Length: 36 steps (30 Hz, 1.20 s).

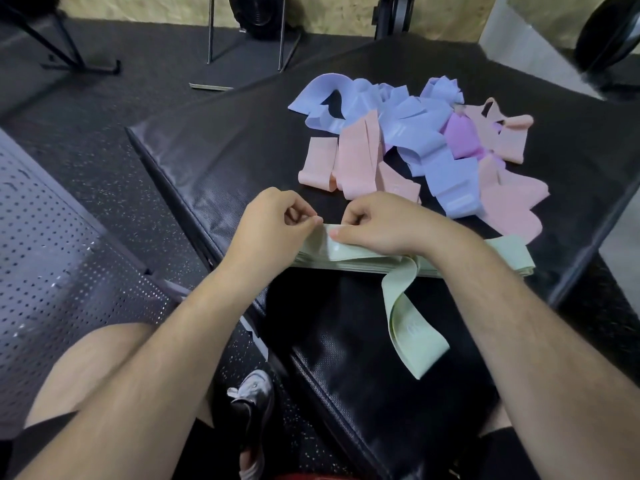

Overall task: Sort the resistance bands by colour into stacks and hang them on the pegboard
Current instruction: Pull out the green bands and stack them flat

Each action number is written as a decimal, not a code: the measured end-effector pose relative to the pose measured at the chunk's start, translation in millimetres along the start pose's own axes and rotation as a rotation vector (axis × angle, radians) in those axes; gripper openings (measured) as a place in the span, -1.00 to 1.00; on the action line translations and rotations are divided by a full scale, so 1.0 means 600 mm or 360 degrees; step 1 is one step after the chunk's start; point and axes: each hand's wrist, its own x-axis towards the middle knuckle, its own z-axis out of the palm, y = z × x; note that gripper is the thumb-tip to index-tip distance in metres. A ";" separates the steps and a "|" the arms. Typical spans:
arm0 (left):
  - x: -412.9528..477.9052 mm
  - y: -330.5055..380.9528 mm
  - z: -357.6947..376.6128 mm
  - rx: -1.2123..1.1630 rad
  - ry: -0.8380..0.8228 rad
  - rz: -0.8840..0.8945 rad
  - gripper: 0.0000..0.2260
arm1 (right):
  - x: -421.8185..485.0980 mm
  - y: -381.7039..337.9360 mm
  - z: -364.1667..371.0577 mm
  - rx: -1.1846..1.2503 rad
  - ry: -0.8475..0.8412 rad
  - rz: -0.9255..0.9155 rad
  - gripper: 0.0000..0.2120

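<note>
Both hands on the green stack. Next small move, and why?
Likely lift the dangling green loop onto the green stack and flatten it: left hand and right hand pinch the top band, while that loop hangs twisted over the mat edge.

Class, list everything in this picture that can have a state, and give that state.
green stack, piled flat
loose green band, twisted, hanging over the edge
mixed pile, unsorted; blue, pink and purple tangled
left hand, pinches top green band
right hand, pinches top green band
pegboard, no bands hung yet
</note>
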 end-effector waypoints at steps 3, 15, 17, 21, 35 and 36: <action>-0.006 -0.010 0.009 0.0023 0.0038 0.0079 -0.97 | -0.003 -0.008 0.006 -0.0044 0.0051 0.0056 -0.69; -0.035 -0.006 0.056 0.0746 0.0059 0.0621 -0.56 | 0.000 -0.019 0.014 -0.0204 0.0099 0.0059 -0.85; -0.038 -0.016 0.056 0.0764 -0.0110 0.0480 -0.45 | -0.005 -0.019 0.010 -0.0147 0.0080 0.0068 -0.85; -0.041 -0.026 0.059 0.0708 -0.0162 0.0408 -0.39 | -0.018 -0.016 -0.007 -0.0006 -0.0045 0.0032 -0.77; -0.042 -0.034 0.070 0.0741 -0.0120 0.0346 -0.42 | -0.042 0.002 -0.041 -0.0112 -0.0010 0.0139 -0.71; -0.042 -0.034 0.070 0.0746 -0.0117 0.0349 -0.43 | -0.043 0.002 -0.042 -0.0107 -0.0007 0.0122 -0.75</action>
